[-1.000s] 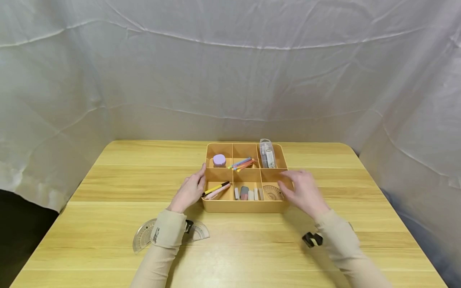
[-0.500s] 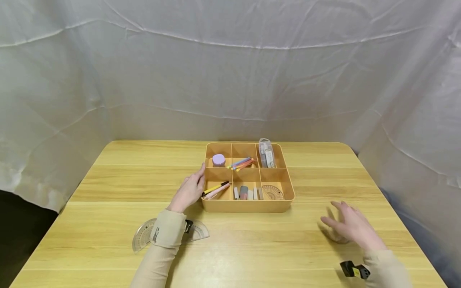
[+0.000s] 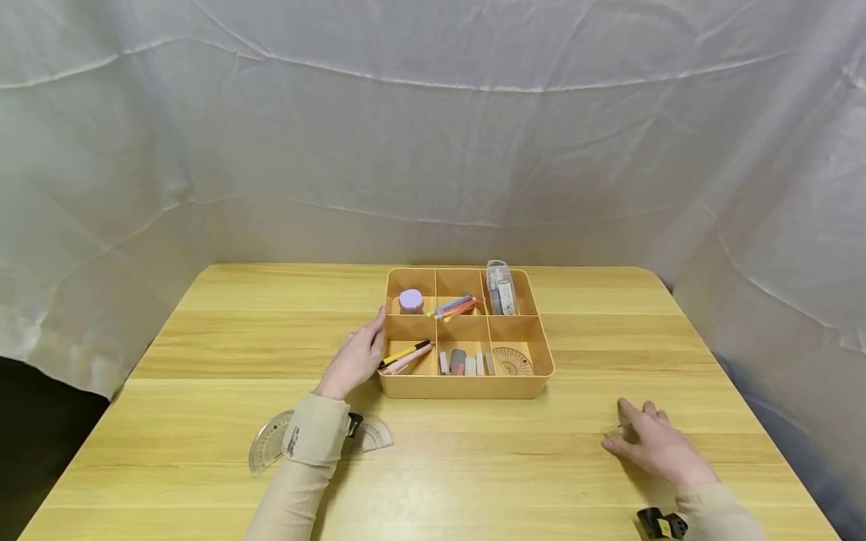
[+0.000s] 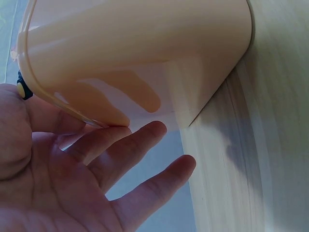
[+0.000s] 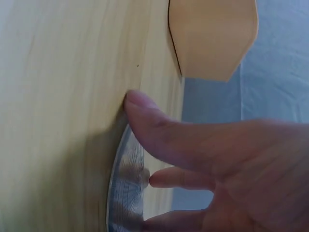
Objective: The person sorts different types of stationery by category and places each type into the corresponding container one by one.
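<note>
A tan organizer tray [image 3: 467,388] with several compartments stands on the table. My left hand [image 3: 353,359] rests against its left outer wall, fingers mostly straight, as the left wrist view also shows. Out to the right, my right hand [image 3: 659,445] holds a clear protractor [image 5: 126,186] between thumb and fingers, close over the tabletop. From above, the hand hides most of that protractor. Another clear protractor [image 3: 514,362] lies in the tray's front right compartment. A third, larger protractor [image 3: 269,443] lies on the table, partly covered by the left forearm.
The tray also holds a lilac round-cornered item [image 3: 410,301], colourful sticks [image 3: 456,308], a clear case [image 3: 502,289], yellow and pink pens [image 3: 407,357] and several erasers [image 3: 458,363]. Pale cloth [image 3: 433,150] hangs behind the wooden table [image 3: 473,473].
My right hand has left the tray's front right compartment, moved right and toward the front, and closed its thumb and fingers on the protractor there. The left hand has stayed at the tray.
</note>
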The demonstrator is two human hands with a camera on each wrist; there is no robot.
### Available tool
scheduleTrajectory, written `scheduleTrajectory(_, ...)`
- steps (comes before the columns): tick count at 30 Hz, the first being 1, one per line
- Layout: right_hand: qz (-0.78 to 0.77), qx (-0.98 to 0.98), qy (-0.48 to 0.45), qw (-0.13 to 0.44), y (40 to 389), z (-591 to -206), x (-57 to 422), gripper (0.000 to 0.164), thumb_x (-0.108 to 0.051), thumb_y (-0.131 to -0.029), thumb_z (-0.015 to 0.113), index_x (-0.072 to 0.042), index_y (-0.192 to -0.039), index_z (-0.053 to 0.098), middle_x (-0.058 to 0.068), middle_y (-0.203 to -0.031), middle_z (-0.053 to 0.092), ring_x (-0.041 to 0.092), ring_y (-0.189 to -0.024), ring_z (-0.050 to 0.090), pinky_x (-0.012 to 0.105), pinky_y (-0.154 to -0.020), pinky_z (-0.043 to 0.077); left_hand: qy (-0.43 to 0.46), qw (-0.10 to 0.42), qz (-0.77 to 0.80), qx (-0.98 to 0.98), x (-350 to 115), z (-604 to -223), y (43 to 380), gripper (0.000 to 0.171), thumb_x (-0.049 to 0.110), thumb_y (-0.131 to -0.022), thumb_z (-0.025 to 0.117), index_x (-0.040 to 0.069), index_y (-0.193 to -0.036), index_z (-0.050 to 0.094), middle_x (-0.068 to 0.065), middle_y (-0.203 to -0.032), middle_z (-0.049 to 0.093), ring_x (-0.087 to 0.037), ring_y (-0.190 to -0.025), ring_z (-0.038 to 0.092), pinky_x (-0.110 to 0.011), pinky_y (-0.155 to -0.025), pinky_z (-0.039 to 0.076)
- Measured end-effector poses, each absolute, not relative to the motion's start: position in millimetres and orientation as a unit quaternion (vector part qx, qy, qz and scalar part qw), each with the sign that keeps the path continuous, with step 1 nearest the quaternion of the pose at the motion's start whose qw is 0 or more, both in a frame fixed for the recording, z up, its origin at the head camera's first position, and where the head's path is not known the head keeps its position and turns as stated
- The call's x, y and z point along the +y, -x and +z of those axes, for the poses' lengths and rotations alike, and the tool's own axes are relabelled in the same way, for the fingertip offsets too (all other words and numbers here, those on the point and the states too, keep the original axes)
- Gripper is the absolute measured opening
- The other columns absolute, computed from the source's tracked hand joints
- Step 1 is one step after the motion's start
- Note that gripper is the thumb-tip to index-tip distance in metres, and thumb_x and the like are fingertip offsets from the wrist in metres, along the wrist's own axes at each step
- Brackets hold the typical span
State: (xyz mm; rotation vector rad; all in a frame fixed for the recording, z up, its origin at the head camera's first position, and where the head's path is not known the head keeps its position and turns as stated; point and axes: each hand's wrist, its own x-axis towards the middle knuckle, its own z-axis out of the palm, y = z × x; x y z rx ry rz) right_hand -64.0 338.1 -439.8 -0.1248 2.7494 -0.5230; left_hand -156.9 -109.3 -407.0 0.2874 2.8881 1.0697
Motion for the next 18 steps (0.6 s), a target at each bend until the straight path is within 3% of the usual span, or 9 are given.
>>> scheduleTrajectory(2, -0.179, 0.969, 0.041, 0.167, 68, -439, 336, 0.088, -0.05, -0.091, 0.068, 0.013, -0.145, 0.037, 0.047, -0.127, 0.044, 0.064, -0.12, 0.044, 0.069, -0.087, 0.048, -0.094, 0.023, 0.345, 0.934, -109, -407, 157, 0.053, 0.01, -0.106, 0.04, 0.0, -0.157, 0.028, -0.012, -0.074, 0.05, -0.014, -0.055, 0.038, -0.03, -0.054, 0.038)
scheduleTrajectory(4, -0.179, 0.969, 0.036, 0.167, 71, -438, 333, 0.09, -0.05, -0.091, 0.067, 0.015, -0.146, 0.035, 0.052, -0.135, 0.037, 0.069, -0.129, 0.034, 0.075, -0.096, 0.04, -0.092, 0.026, 0.346, 0.933, -109, -407, 157, 0.053, 0.01, -0.106, 0.039, 0.001, -0.157, 0.027, -0.01, -0.072, 0.047, -0.014, -0.055, 0.038, -0.03, -0.053, 0.038)
scheduleTrajectory(7, -0.179, 0.971, 0.039, 0.152, 78, -438, 330, 0.088, -0.047, -0.093, 0.067, 0.016, -0.145, 0.035, 0.05, -0.135, 0.04, 0.068, -0.132, 0.031, 0.076, -0.102, 0.035, -0.09, 0.029, 0.348, 0.933, -109, -406, 157, 0.053, 0.011, -0.107, 0.038, 0.001, -0.157, 0.027, -0.007, -0.07, 0.043, -0.014, -0.054, 0.037, -0.03, -0.053, 0.038)
scheduleTrajectory(11, -0.184, 0.973, 0.052, 0.126, 86, -438, 326, 0.081, -0.04, -0.093, 0.069, 0.017, -0.143, 0.039, 0.045, -0.131, 0.048, 0.064, -0.128, 0.04, 0.072, -0.101, 0.04, -0.09, 0.028, 0.35, 0.932, -109, -406, 157, 0.053, 0.01, -0.106, 0.039, 0.001, -0.157, 0.027, -0.015, -0.077, 0.052, -0.014, -0.055, 0.038, -0.03, -0.054, 0.038)
scheduleTrajectory(15, -0.2, 0.97, 0.066, 0.122, 95, -438, 324, 0.08, -0.035, -0.092, 0.071, 0.015, -0.145, 0.038, 0.052, -0.144, 0.029, 0.067, -0.132, 0.033, 0.075, -0.104, 0.033, -0.092, 0.025, 0.349, 0.932, -109, -406, 156, 0.053, 0.01, -0.106, 0.039, 0.0, -0.156, 0.028, -0.021, -0.086, 0.059, -0.015, -0.056, 0.039, -0.03, -0.054, 0.038)
scheduleTrajectory(18, -0.219, 0.965, 0.09, 0.115, 102, -440, 324, 0.079, -0.029, -0.089, 0.075, 0.013, -0.146, 0.039, 0.05, -0.146, 0.026, 0.068, -0.131, 0.034, 0.075, -0.104, 0.034, -0.09, 0.026, 0.35, 0.932, -109, -406, 156, 0.053, 0.01, -0.106, 0.039, 0.001, -0.157, 0.028, -0.02, -0.083, 0.056, -0.015, -0.056, 0.039, -0.03, -0.054, 0.038)
